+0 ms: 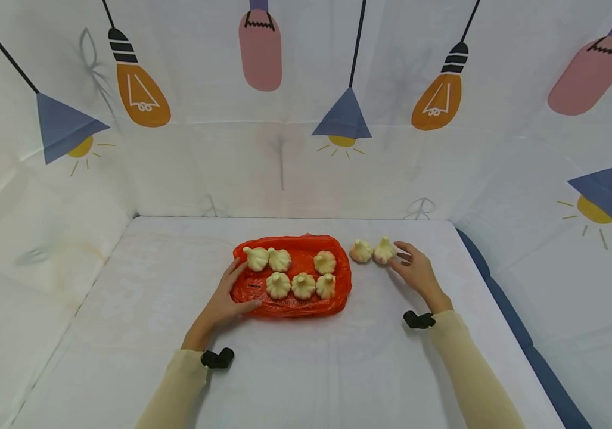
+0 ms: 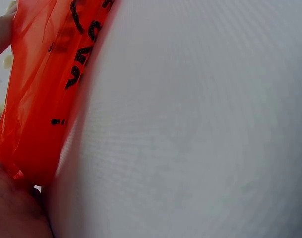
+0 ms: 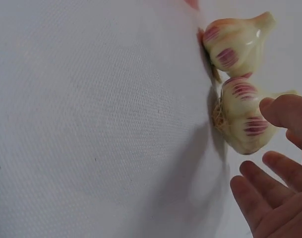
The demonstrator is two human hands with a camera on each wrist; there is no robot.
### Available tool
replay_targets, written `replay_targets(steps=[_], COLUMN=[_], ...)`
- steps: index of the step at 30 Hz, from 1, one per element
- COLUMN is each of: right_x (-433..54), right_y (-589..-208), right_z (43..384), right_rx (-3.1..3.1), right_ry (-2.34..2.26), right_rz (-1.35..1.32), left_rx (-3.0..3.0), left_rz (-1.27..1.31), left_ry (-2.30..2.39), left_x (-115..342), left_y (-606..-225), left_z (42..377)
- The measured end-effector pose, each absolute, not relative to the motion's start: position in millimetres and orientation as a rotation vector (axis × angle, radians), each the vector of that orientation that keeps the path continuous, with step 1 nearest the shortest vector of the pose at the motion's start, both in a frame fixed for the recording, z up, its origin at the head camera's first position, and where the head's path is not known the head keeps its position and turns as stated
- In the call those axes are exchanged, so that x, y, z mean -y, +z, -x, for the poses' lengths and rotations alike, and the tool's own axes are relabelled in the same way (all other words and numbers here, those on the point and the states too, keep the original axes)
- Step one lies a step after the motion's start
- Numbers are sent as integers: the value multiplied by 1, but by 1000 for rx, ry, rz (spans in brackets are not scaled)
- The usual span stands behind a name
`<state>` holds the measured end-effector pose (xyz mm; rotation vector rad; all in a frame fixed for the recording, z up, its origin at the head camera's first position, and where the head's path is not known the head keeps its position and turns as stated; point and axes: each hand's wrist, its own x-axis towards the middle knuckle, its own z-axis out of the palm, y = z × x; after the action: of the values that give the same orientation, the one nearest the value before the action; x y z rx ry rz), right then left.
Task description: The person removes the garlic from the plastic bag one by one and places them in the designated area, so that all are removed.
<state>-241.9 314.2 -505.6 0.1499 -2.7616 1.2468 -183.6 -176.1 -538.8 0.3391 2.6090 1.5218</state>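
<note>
In the head view, a red plastic-covered tray (image 1: 295, 307) holds several garlic bulbs (image 1: 277, 285). My left hand (image 1: 229, 301) grips its left end, fingers over the left rim and thumb along the near edge. Black print marks the red plastic (image 2: 46, 99) in the left wrist view. Right of the tray, two garlic bulbs stand side by side on the table, a nearer one (image 1: 384, 251) and a farther one (image 1: 361, 251). My right hand (image 1: 417, 273) is at the nearer bulb, fingers spread. In the right wrist view one digit overlaps that purple-streaked bulb (image 3: 242, 116); other fingertips are apart from it.
A white-covered table (image 1: 306, 369) lies under everything. White cloth walls (image 1: 295, 179) with printed lamps and bulbs rise behind and at both sides. A dark blue edge (image 1: 509, 316) runs along the table's right side.
</note>
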Motion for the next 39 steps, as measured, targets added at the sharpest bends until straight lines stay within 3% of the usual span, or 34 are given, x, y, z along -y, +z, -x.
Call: replay_targets(steps=[16, 39], right_x=[-302, -234], right_y=[-477, -420], right_z=[244, 241], right_rx=[2692, 2837], right_ry=[1161, 1167], right_rz=[-246, -466], left_rx=[-2660, -2710], left_rz=[-361, -254], left_ry=[1499, 1764], left_x=[175, 155], left_y=[-542, -541], left_z=[184, 178])
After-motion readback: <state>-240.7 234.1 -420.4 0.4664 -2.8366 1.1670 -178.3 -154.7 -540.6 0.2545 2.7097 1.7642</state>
